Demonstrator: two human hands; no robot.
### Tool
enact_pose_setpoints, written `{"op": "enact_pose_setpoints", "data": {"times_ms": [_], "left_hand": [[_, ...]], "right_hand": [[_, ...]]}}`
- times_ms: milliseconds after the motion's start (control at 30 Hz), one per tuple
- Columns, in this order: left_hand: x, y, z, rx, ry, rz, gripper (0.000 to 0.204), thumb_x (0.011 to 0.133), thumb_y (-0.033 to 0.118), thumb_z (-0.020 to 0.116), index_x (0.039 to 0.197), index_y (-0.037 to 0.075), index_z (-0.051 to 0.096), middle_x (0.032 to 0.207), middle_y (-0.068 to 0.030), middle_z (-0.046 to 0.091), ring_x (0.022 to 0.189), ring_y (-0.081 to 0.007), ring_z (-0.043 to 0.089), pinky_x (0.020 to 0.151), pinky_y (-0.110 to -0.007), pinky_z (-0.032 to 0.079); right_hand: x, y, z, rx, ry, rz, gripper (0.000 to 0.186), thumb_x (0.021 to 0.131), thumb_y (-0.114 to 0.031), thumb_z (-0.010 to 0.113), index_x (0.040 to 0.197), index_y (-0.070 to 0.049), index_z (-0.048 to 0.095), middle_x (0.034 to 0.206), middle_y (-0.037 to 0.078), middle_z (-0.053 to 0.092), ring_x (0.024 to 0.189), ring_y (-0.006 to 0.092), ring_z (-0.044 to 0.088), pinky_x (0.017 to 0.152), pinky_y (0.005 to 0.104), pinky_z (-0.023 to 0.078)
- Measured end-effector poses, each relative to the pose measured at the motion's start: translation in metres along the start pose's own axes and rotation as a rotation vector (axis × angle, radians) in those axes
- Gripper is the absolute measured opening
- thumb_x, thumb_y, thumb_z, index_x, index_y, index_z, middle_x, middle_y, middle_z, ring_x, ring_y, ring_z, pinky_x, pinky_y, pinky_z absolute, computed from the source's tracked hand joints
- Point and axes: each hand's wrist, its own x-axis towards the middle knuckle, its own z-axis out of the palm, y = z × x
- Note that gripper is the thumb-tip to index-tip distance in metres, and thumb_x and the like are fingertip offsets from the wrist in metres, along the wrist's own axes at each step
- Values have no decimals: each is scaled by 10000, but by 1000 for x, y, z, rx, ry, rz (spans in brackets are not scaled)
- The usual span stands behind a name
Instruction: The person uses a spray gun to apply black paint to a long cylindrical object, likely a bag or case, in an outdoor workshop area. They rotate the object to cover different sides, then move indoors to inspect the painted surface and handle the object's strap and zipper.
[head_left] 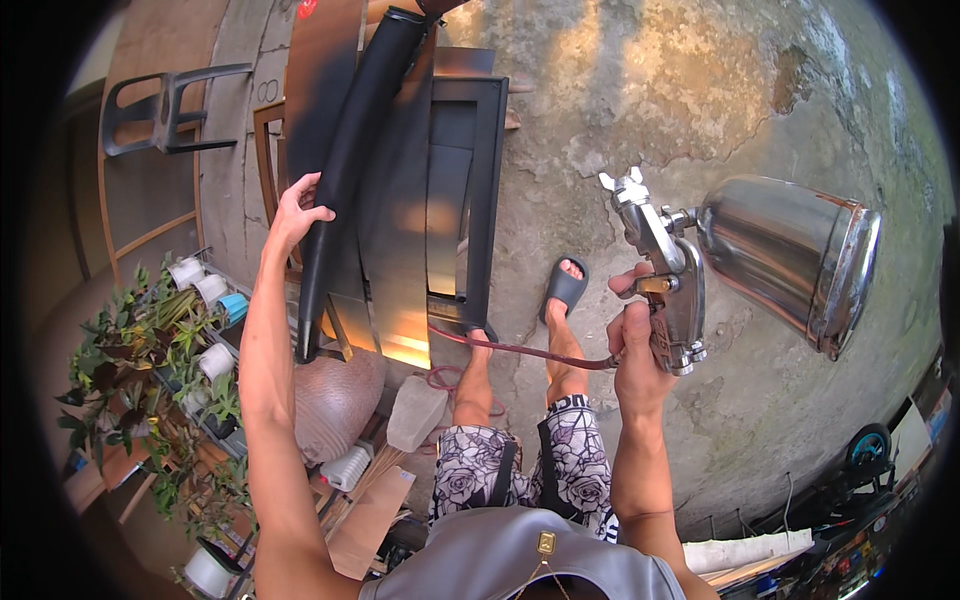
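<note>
Right grip (640,345) is wrapped round the handle of a metal spray gun (684,300) at three o'clock, its silver cup (770,255) outermost. At ten, the left grip (298,214) touches a long black piece (348,175); whether it clasps it, I cannot tell. A red hose (530,349) runs from the handle toward nine.

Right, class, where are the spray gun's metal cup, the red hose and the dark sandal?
Metal cup (770,258), head view: its side wall.
Red hose (530,350), head view: its upper stretch.
Dark sandal (568,289), head view: its strap.
</note>
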Motion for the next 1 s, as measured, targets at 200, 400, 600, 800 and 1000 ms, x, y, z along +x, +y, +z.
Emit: {"op": "enact_pose_setpoints", "data": {"times_ms": [200,400,600,800,1000], "left_hand": [[-2,3,2,-35,11,13,708,584,-26,668,1258,-49,453,1074,-92,583,960,-181,573,853,-294,476],[0,-4,4,-29,32,53,709,574,-12,679,1249,-28,462,1098,-99,566,997,-182,557,865,-304,473],[-6,7,24,211,125,86,813,493,117,769,1245,8,480,1103,-111,571,1027,-219,554,895,-341,458],[-5,14,34,304,132,76,832,439,131,779,1204,-22,488,1059,-137,590,991,-227,570,884,-339,464],[-15,21,8,-89,-73,-27,809,408,-5,696,1192,-16,500,1052,-63,582,985,-159,557,858,-292,461]], "right_hand": [[-5,-7,6,79,55,111,294,882,-127,599,1104,57,543,863,88,619,548,56,495,494,195,399],[-8,-8,8,141,91,154,235,851,-115,647,997,64,603,703,32,587,518,43,482,478,197,384],[-12,-1,6,96,124,109,227,844,-122,655,973,59,609,693,23,581,542,54,484,513,208,390],[-18,-6,4,129,100,168,216,852,-98,639,982,70,598,690,36,586,485,56,492,456,212,381],[-23,-8,-3,159,81,164,234,863,-80,623,1020,86,573,711,62,600,446,62,495,414,213,375]]}}
